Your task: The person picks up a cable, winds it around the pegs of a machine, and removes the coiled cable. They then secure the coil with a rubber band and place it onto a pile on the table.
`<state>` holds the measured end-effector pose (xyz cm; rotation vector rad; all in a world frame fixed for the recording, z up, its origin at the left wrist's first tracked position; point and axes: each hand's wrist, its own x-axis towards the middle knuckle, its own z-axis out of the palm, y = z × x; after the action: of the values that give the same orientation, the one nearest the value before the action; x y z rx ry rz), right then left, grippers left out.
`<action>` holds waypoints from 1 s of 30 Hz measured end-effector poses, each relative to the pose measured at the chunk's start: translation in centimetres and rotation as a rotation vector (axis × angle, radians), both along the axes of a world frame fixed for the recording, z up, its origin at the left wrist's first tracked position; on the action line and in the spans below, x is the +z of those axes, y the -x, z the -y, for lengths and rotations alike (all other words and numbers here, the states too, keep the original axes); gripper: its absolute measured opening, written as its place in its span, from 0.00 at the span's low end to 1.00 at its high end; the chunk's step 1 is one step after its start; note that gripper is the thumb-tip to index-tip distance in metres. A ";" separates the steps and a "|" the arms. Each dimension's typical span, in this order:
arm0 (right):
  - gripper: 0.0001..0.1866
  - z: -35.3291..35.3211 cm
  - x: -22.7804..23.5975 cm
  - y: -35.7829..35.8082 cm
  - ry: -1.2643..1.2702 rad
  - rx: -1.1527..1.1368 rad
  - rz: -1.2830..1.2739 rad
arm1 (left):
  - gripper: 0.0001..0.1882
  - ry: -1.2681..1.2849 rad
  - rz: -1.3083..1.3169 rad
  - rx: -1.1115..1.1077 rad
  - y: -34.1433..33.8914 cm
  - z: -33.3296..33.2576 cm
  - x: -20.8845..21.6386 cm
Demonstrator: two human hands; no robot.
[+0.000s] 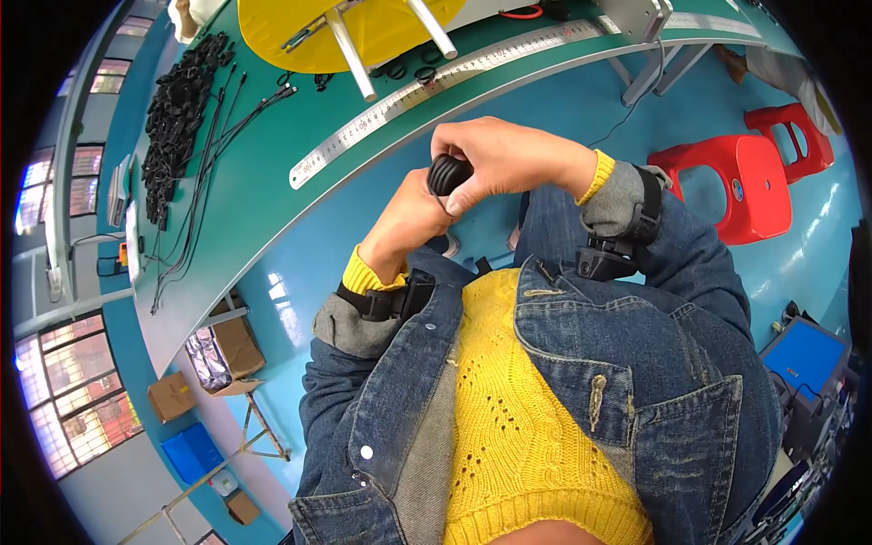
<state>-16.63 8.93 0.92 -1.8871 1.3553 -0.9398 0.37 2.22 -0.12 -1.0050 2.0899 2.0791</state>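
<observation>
A small black coiled cable (449, 174) sits between my two hands, just off the near edge of the green table. My right hand (504, 156) curls over it from the right, thumb and fingers closed around its side. From the left, my left hand (407, 214) grips the lower left of the coil, its fingers partly hidden behind the loops. The coil's rounded turns lie tightly side by side. Beyond my hands, a long metal ruler (381, 113) lies along the table edge.
On the green table (272, 136) are a heap of black cables (182, 109), several loose straight cables (204, 182) and a yellow round-edged board (272, 36) with metal legs. Red stools (772, 186) stand at the right. Cardboard boxes (171, 397) and a blue bin (193, 452) sit lower left.
</observation>
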 end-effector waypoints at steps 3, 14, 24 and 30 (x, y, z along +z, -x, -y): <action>0.18 -1.1 -1.4 -0.4 -0.219 -0.046 0.293 | 0.13 -0.166 -0.095 0.100 -0.5 -0.2 0.5; 0.13 -0.1 -1.4 -0.8 0.084 0.005 0.286 | 0.20 -0.937 -0.397 -0.032 -2.5 0.5 -0.9; 0.22 -1.0 -3.2 -3.6 0.067 -0.144 0.416 | 0.20 -0.915 -0.354 0.062 -2.5 0.6 -0.8; 0.23 -0.7 -0.1 -2.0 -0.087 -0.286 0.049 | 0.16 -0.206 -0.068 0.040 -1.1 -1.2 0.9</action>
<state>-14.63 9.61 0.86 -1.6223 1.6373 -1.0391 1.50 3.38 0.81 -0.9672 1.8489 2.3205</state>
